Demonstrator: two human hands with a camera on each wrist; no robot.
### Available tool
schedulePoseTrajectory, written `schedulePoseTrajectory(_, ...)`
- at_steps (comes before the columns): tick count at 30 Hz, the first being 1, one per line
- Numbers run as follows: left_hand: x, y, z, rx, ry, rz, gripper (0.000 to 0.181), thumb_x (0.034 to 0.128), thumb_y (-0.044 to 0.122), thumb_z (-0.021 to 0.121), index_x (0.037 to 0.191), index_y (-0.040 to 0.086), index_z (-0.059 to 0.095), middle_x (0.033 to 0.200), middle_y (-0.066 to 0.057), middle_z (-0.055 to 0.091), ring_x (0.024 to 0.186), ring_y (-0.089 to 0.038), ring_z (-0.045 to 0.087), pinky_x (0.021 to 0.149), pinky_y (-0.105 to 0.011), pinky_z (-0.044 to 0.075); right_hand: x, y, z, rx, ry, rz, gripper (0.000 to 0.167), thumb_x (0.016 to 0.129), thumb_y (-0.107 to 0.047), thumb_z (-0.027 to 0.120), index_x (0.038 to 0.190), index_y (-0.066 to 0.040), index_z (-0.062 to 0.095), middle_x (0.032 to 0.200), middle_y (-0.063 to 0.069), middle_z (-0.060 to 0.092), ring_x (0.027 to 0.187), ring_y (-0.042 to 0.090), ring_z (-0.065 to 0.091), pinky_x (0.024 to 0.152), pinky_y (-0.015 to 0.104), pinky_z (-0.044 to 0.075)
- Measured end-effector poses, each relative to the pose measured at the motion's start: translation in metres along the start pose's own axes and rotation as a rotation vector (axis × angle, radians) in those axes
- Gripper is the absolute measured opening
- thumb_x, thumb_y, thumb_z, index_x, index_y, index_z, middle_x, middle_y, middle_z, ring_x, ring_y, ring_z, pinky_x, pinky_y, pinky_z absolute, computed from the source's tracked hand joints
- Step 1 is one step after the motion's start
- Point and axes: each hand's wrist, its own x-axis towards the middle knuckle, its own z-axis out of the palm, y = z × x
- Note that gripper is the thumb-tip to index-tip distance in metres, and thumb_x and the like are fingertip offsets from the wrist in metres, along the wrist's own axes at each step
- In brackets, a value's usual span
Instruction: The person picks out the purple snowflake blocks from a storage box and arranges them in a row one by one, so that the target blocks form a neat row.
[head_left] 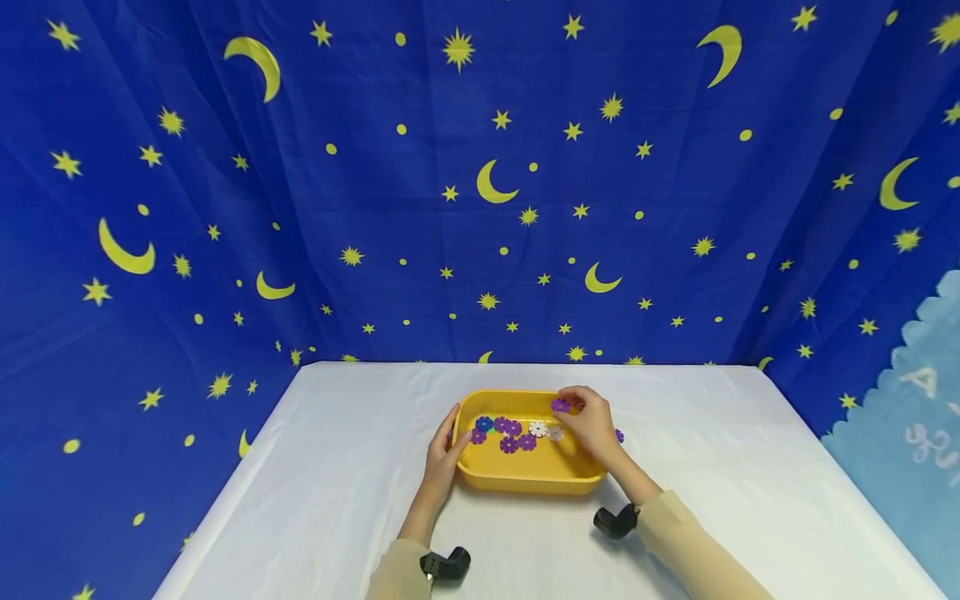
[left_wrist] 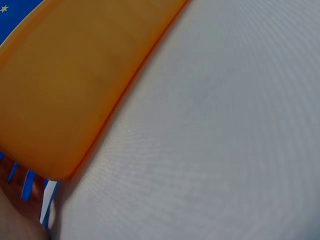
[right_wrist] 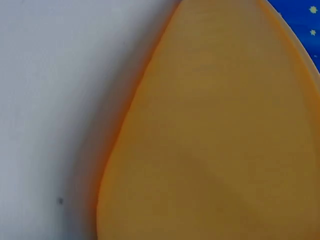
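A yellow rectangular tub (head_left: 517, 483) sits on the table in the head view. My left hand (head_left: 442, 454) grips its left end, thumb over the rim and fingers along the outside. Over the tub's far right part, my right hand (head_left: 588, 421) pinches a purple snowflake disc (head_left: 560, 406) between thumb and fingers. On the tub's floor lie several more purple discs (head_left: 527, 442), a blue disc (head_left: 484, 424) and a white disc (head_left: 537, 428). A paler, translucent-looking disc (head_left: 555, 433) is beside the white one. Only the tub's outer wall (right_wrist: 210, 125) fills the right wrist view.
A white cloth covers the table (head_left: 360, 467). Another purple disc (head_left: 619, 436) shows just right of the tub, partly behind the right hand. Blue curtains (head_left: 420, 100) with moons and stars stand behind and at the sides. Each wrist wears a black device (head_left: 617, 522).
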Motion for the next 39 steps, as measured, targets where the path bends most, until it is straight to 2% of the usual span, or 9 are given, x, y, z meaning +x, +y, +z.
schedulePoseTrajectory(5, -0.002, 0.005, -0.001, -0.025, -0.017, -0.017, 0.056, 0.0976, 0.017, 0.051, 0.149, 0.010, 0.030, 0.157, -0.008, 0.029, 0.147, -0.028, 0.021, 0.122, -0.047, 0.014, -0.001, 0.004, -0.011, 0.004, 0.063, -0.003, 0.029, 0.072, 0.004, 0.076, 0.100, 0.006, 0.068, 0.097, 0.021, 0.069, 0.087, 0.030, 0.064, 0.076, 0.022, 0.055)
schedulePoseTrajectory(11, -0.010, 0.028, -0.003, -0.005, -0.049, -0.005, 0.060, 0.0968, 0.022, 0.053, 0.149, 0.005, 0.029, 0.157, -0.015, 0.027, 0.147, -0.033, 0.020, 0.121, -0.048, 0.015, -0.001, 0.007, -0.024, 0.037, 0.101, 0.012, 0.032, 0.073, 0.003, 0.076, 0.103, 0.009, 0.066, 0.100, 0.024, 0.068, 0.088, 0.032, 0.064, 0.076, 0.018, 0.055)
schedulePoseTrajectory(19, -0.001, 0.004, 0.000, 0.001, -0.009, -0.009, 0.057, 0.0975, 0.017, 0.051, 0.149, 0.007, 0.029, 0.157, -0.010, 0.028, 0.147, -0.031, 0.021, 0.121, -0.050, 0.015, -0.007, 0.009, -0.037, 0.012, 0.136, 0.090, 0.032, 0.076, -0.001, 0.076, 0.106, 0.006, 0.066, 0.104, 0.023, 0.068, 0.094, 0.032, 0.063, 0.085, 0.031, 0.056)
schedulePoseTrajectory(23, -0.002, 0.005, 0.001, -0.004, -0.008, 0.006, 0.057, 0.0975, 0.018, 0.051, 0.149, 0.006, 0.030, 0.156, -0.011, 0.029, 0.146, -0.031, 0.022, 0.121, -0.050, 0.015, -0.010, 0.014, -0.040, -0.001, 0.171, 0.095, 0.033, 0.075, -0.001, 0.076, 0.105, 0.006, 0.066, 0.103, 0.023, 0.068, 0.094, 0.032, 0.063, 0.087, 0.038, 0.056)
schedulePoseTrajectory(27, -0.009, 0.024, -0.001, -0.017, -0.028, -0.017, 0.059, 0.0972, 0.022, 0.052, 0.149, 0.005, 0.029, 0.157, -0.011, 0.028, 0.147, -0.030, 0.021, 0.122, -0.048, 0.014, -0.013, 0.023, -0.043, -0.013, 0.212, 0.090, 0.032, 0.074, 0.000, 0.077, 0.104, 0.006, 0.067, 0.102, 0.022, 0.068, 0.093, 0.031, 0.062, 0.084, 0.029, 0.055)
schedulePoseTrajectory(29, -0.012, 0.033, -0.001, -0.010, -0.038, -0.033, 0.061, 0.0971, 0.024, 0.053, 0.149, 0.004, 0.028, 0.157, -0.012, 0.027, 0.147, -0.031, 0.020, 0.122, -0.047, 0.015, -0.014, 0.028, -0.046, -0.022, 0.234, 0.084, 0.032, 0.074, 0.000, 0.077, 0.104, 0.006, 0.067, 0.102, 0.022, 0.068, 0.092, 0.029, 0.062, 0.081, 0.019, 0.052)
schedulePoseTrajectory(34, -0.013, 0.032, -0.002, -0.004, -0.044, -0.026, 0.061, 0.0971, 0.026, 0.053, 0.149, 0.006, 0.029, 0.157, -0.012, 0.027, 0.147, -0.030, 0.021, 0.122, -0.046, 0.016, -0.016, 0.042, -0.054, -0.016, 0.312, 0.060, 0.031, 0.071, 0.003, 0.077, 0.100, 0.008, 0.068, 0.097, 0.025, 0.069, 0.081, 0.009, 0.060, 0.073, 0.002, 0.045)
schedulePoseTrajectory(37, -0.012, 0.032, -0.002, -0.010, -0.051, -0.021, 0.061, 0.0971, 0.026, 0.053, 0.149, 0.005, 0.028, 0.157, -0.012, 0.027, 0.147, -0.030, 0.021, 0.122, -0.046, 0.016, -0.018, 0.050, -0.058, -0.002, 0.338, 0.064, 0.031, 0.070, 0.003, 0.077, 0.099, 0.009, 0.068, 0.096, 0.026, 0.068, 0.078, -0.002, 0.055, 0.071, 0.000, 0.045)
schedulePoseTrajectory(39, -0.012, 0.032, -0.002, -0.009, -0.052, -0.022, 0.062, 0.0970, 0.026, 0.053, 0.149, 0.005, 0.028, 0.157, -0.011, 0.027, 0.147, -0.030, 0.021, 0.122, -0.046, 0.016, -0.019, 0.054, -0.060, 0.001, 0.342, 0.070, 0.031, 0.070, 0.004, 0.077, 0.099, 0.010, 0.067, 0.096, 0.028, 0.068, 0.077, -0.002, 0.054, 0.070, -0.001, 0.044)
